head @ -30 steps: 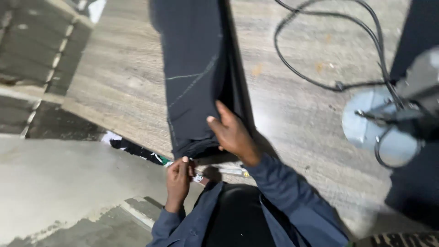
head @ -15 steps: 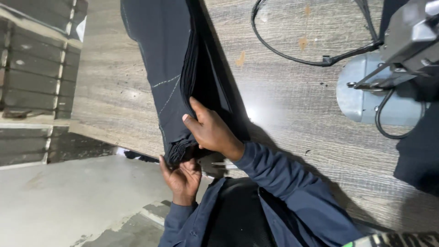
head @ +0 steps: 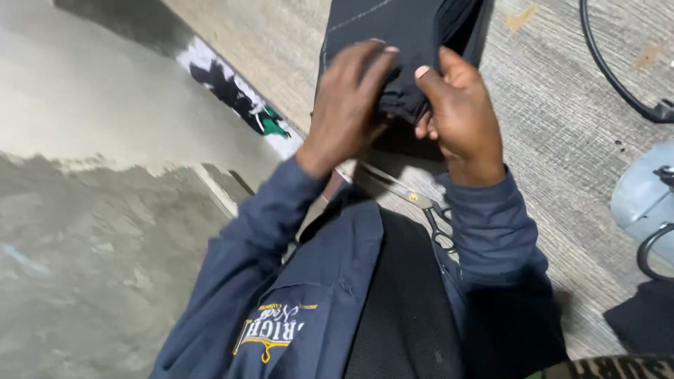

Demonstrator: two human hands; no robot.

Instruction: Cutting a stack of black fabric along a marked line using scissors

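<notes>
Both hands on the cloth!
Left hand (head: pixel 347 105) and right hand (head: pixel 460 112) pinch the dark cloth's (head: pixel 393 28) near edge; scissors (head: pixel 421 210) lie just below the grip.

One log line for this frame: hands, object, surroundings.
left hand: gripping dark fabric | right hand: gripping same fabric end | scissors: on wooden table, untouched

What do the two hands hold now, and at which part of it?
Both hands, left and right, grip the dark cloth at its near end, where the edge is bunched between the fingers.
</notes>
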